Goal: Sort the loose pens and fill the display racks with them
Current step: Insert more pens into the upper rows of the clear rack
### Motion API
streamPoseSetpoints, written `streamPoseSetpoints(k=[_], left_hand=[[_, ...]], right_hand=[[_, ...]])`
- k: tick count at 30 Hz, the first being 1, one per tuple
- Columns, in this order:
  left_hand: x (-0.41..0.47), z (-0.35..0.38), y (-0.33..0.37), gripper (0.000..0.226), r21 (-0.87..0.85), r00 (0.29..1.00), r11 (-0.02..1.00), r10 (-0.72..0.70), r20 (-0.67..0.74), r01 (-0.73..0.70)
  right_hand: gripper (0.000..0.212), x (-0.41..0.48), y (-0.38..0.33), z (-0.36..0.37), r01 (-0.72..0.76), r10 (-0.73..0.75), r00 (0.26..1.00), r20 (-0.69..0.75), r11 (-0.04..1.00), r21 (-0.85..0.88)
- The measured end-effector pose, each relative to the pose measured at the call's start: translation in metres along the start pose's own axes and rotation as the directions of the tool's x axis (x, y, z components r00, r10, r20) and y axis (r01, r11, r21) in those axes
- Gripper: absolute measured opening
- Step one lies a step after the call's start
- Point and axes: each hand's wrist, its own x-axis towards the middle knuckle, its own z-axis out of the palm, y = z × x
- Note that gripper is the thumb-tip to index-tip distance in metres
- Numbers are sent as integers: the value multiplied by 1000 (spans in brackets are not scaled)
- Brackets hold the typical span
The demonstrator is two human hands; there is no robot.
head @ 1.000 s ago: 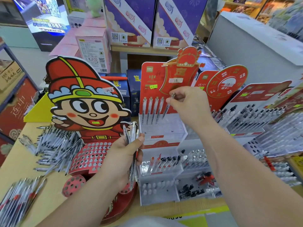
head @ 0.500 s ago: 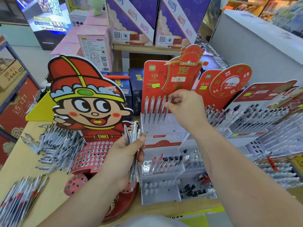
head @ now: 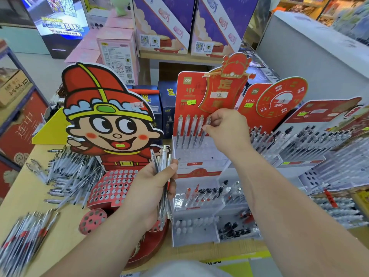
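Observation:
My left hand [head: 153, 188] grips a bundle of clear pens [head: 164, 176] upright in front of the cartoon-boy rack [head: 111, 184]. My right hand [head: 225, 126] pinches a single clear pen [head: 206, 128] that stands in the top tier of the red-backed clear display rack [head: 199, 156], beside several pens [head: 187, 130] in that row. Loose pens lie in a heap [head: 69, 176] on the wooden table [head: 26, 196] to the left, and another blurred pile of pens [head: 26, 238] sits at the near left.
Lower tiers of the clear rack hold black- and red-capped pens [head: 209, 193]. More full pen racks [head: 319, 144] stand to the right. Boxes [head: 117, 52] and purple cartons [head: 161, 23] stand behind. A grey counter [head: 311, 50] rises at the far right.
My right hand has lowered its pen into the top row of the clear rack, beside the others. My left hand keeps its bundle in about the same place.

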Motion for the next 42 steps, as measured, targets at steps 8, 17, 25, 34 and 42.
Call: streamPoseSetpoints(k=[8,17,25,34,42], left_hand=[[-4,3,4,18,-13,999,999,-37,33,37],[-7,9,4,17,93,991,995,8,131,-20],[-8,19,8,11,194,980,981,-45,195,6],[-15,39,2,12,220,987,975,-13,162,-23],[-23,80,-20,10,232,995,969,73,67,-87]], right_hand=[[13,-19,-3,-2,63,-69,996,-48,990,-123],[16,-74,-15,-6,-291,57,856,514,875,388],[12,-83,-7,-4,-374,74,847,527,787,490],[6,-71,10,-40,-378,156,909,386,699,607],[6,-74,36,-65,-347,146,930,339,655,671]])
